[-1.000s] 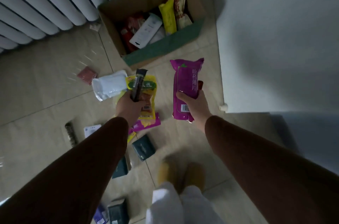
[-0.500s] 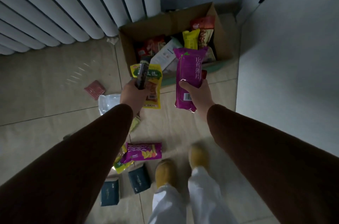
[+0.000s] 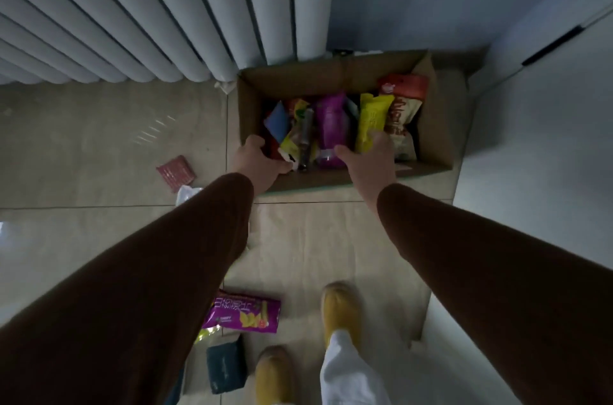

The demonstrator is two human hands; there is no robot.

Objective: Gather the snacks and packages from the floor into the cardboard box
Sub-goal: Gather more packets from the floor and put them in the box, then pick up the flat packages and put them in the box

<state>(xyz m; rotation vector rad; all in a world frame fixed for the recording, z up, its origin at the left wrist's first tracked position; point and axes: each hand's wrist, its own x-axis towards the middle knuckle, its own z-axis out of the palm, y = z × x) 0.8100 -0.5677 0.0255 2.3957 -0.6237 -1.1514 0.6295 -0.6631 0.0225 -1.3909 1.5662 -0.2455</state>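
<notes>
Both hands over cardboard box (image 3: 438,126), left hand (image 3: 262,162) clenched empty, right hand (image 3: 368,162) grip on purple packet (image 3: 331,126) indeterminate.

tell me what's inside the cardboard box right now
Inside the cardboard box stand snack packs: a purple bag, a yellow bag, a red and white bag, a blue packet and a dark bar. Both hands and the packs hide the bottom.

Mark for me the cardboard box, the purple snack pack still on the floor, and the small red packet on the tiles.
cardboard box (image 3: 434,126), head view, inner face of its right wall.
purple snack pack (image 3: 243,316), head view, middle of its printed front.
red packet (image 3: 175,172), head view, centre of its top face.
</notes>
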